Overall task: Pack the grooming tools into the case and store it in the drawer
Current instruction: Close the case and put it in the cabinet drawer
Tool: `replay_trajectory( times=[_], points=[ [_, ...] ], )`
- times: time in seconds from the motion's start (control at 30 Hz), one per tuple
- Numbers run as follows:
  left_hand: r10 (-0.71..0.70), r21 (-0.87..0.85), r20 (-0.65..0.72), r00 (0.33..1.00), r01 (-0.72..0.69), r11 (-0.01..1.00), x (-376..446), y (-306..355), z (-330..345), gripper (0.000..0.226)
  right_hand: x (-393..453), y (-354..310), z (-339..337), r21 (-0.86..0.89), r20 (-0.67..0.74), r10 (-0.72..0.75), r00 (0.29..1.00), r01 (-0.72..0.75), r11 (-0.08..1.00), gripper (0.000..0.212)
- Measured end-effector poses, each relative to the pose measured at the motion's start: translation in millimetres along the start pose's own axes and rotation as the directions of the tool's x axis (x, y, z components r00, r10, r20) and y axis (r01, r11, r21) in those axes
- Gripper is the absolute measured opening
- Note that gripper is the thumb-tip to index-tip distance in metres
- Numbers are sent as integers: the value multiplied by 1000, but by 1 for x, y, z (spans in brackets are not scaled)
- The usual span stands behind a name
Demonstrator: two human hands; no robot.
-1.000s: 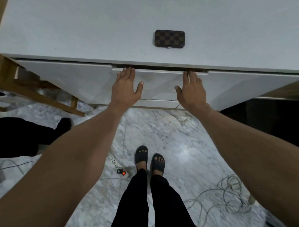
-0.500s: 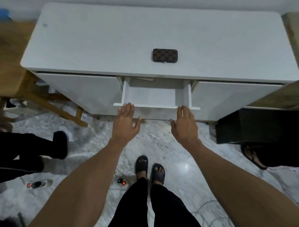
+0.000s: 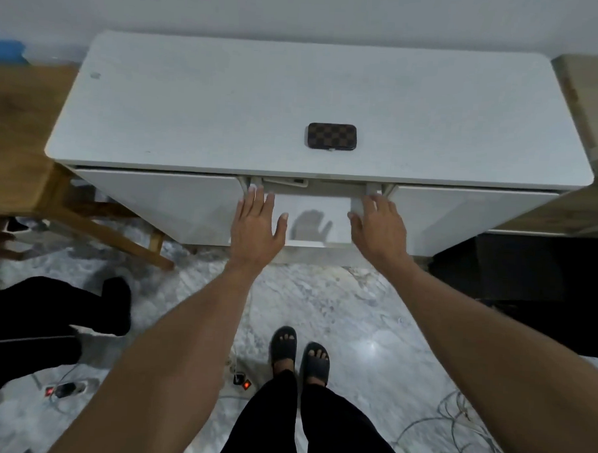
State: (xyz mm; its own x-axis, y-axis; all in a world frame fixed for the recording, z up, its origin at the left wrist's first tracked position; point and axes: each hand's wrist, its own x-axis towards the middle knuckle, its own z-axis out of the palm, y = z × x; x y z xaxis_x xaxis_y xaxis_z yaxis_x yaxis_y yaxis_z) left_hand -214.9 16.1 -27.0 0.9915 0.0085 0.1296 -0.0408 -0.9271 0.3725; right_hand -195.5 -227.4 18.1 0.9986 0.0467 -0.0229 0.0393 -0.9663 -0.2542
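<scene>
A closed brown checkered case (image 3: 331, 136) lies flat on the white cabinet top (image 3: 210, 113), near its front edge and a little right of centre. Below it is the middle drawer (image 3: 313, 223), out by only a narrow gap, with its rails showing at the top. My left hand (image 3: 256, 228) lies flat on the left part of the drawer front, fingers spread. My right hand (image 3: 380, 226) rests on the right part, its fingertips at the top corner. Neither hand holds anything. No loose grooming tools are in view.
A wooden table (image 3: 28, 118) stands at the left and a wooden unit (image 3: 594, 112) at the right. A black box (image 3: 515, 266) sits on the floor at the right. Another person's legs (image 3: 40, 314), a power strip (image 3: 65, 389) and loose cables (image 3: 453, 428) lie around my sandalled feet (image 3: 299, 353).
The drawer was shut one second ago, stood pulled out half a second ago, and is now pushed back almost fully in. Both hands moved forward with its front. The case stayed put.
</scene>
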Motion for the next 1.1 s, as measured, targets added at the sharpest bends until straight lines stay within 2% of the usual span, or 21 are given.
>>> replay_trajectory(
  times=[0.13,0.23,0.4,0.53,0.8,1.1],
  points=[
    [68,22,-73,995,-67,998,68,-14,-6,68,68,-16,-21,86,-21,-35,999,37,996,46],
    [48,74,-32,998,-45,996,109,-26,-5,71,112,-28,-25,98,-5,-30,1000,30,995,52],
    [10,151,35,999,-15,988,156,-43,3,90,162,-42,-16,91,89,-59,994,51,995,67],
    [35,208,-18,999,-30,978,164,-49,14,91,184,-46,-5,47,162,-84,983,77,996,72],
    [38,217,-22,999,-32,976,164,-48,14,90,191,-52,-7,-30,220,-74,973,83,996,65],
    [36,200,6,999,-36,979,163,-48,9,92,134,-56,-14,29,96,-136,986,134,991,66]
  ],
)
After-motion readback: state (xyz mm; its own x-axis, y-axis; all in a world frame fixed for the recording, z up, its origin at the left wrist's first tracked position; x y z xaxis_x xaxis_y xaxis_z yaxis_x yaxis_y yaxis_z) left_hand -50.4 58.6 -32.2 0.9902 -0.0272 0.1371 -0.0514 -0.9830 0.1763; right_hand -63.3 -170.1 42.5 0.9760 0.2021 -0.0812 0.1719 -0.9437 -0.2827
